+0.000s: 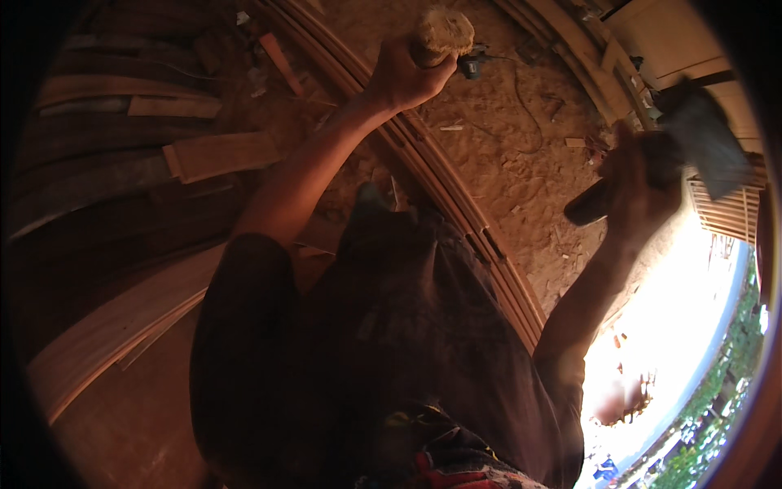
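Note:
My left hand [411,77] is raised at the top middle, its fingers wrapped round a thick wooden handle [446,31] with a frayed, splayed round end facing up. Whatever is below the grip is hidden by the hand. On the right, my right hand [639,179] is closed round the short dark handle of a hammer-like tool [710,138]. Its broad, dark, blocky head is smeared by motion, so I cannot tell its exact kind. The two hands are well apart, with the tool's head beyond my right hand.
Long wooden boards [444,175] run diagonally beneath my arms. Stacked planks [220,155] fill the left side. A small dark green corded power tool [470,67] lies on the sandy ground [521,163] among wood scraps. More curved timber [570,61] lies at the top right; bright daylight enters lower right.

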Demonstrator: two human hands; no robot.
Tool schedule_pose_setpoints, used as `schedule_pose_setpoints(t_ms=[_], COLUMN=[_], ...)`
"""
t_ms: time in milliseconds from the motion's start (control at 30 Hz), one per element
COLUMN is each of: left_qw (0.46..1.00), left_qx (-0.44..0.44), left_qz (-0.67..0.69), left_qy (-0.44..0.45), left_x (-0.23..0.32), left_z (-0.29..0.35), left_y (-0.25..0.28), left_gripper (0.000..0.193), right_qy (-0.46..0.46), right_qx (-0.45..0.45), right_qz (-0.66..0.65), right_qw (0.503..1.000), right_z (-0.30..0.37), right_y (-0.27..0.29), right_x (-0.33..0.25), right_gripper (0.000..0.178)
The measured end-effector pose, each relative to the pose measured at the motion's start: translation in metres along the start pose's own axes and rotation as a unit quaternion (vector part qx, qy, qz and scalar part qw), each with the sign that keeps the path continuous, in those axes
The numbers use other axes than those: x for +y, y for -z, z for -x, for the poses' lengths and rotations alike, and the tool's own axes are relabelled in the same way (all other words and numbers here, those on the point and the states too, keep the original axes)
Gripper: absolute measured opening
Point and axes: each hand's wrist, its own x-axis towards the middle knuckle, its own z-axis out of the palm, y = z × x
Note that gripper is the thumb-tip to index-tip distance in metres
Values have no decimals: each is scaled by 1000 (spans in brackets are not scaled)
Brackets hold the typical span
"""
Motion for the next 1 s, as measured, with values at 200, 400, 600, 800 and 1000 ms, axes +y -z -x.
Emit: schedule_pose_setpoints(t_ms=[200,400,600,800,1000], left_qw=[999,993,992,998,999], left_qx=[-10,-44,-83,30,6], left_qz=[33,-108,-67,3,-7], left_qy=[-4,28,63,-55,41], left_x=[-2,-15,-26,-21,-28], left_z=[3,6,17,15,24], left_y=[-5,10,20,6,11], left_gripper=[14,23,29,19,34], right_qy=[180,113,-20,223,94], right_qx=[4,-290,-59,-69,-276], right_qz=[36,134,62,149,146], right_qw=[983,941,996,961,945], right_z=[-14,5,-35,-7,2], right_y=[-14,-89,-21,-69,-70], right_x=[-52,-15,-80,-44,-36], right_gripper=[26,32,29,31,36])
